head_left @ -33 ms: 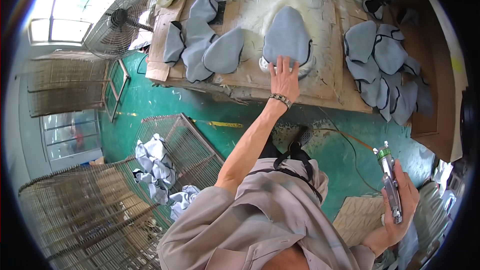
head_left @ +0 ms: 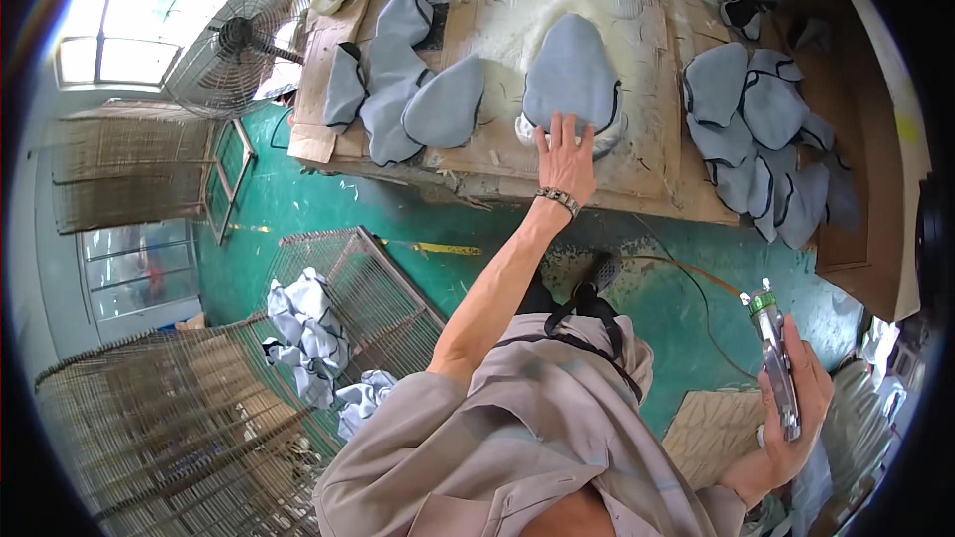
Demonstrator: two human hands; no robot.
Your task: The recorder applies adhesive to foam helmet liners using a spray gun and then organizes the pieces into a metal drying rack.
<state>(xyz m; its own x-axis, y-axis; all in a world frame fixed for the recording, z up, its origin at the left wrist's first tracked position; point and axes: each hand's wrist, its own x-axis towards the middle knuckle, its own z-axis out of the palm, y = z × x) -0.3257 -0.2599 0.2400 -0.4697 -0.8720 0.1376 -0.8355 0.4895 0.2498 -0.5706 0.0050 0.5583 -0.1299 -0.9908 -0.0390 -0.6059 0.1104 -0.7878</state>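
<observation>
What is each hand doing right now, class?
Left hand: open, fingers spread flat on the grey fabric piece.
Right hand: closed around a spray gun.

A workshop: glue-stained cardboard-topped workbench (head_left: 657, 154); stacked grey fabric pieces (head_left: 766, 139); wire racks (head_left: 368, 283); industrial fan (head_left: 237, 35)

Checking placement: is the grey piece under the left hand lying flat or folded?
Flat: the grey piece lies spread on the bench, left hand on its lower edge.

Left hand (head_left: 565, 161) presses a grey fabric piece (head_left: 571, 75); right hand (head_left: 791, 408) grips what looks like a spray gun (head_left: 774, 361).
</observation>
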